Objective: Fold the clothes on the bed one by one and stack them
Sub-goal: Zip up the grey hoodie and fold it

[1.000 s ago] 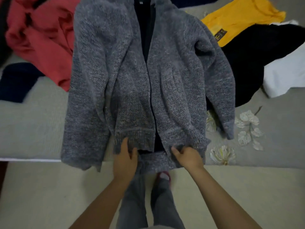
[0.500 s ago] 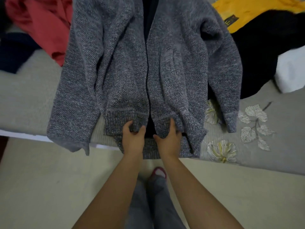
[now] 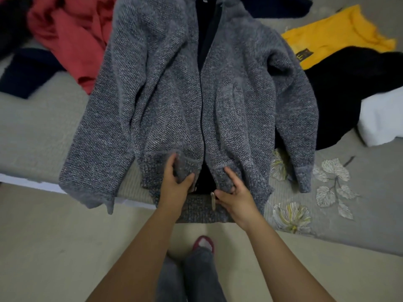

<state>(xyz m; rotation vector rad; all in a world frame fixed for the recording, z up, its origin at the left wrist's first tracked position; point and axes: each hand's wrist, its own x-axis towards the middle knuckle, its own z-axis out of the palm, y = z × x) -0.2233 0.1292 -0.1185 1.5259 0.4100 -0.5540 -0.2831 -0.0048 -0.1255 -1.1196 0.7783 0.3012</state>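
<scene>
Grey cardigan [image 3: 196, 101] hem overhangs bed [image 3: 39, 127] edge, pinched by both hands [image 3: 177, 184] [image 3: 234, 198].

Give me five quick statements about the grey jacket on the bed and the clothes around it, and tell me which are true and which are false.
1. The grey jacket lies front side up on the bed. True.
2. The left hand holds the jacket's collar. False: its grip is on the bottom hem, left of the zip.
3. The right hand holds the hem beside the zip pull. True.
4. The yellow garment lies under the red garment. False: they lie on opposite sides of the jacket, yellow to the right and red to the left.
5. The jacket is already folded in half. False: it is spread out with both sleeves extended.
</scene>
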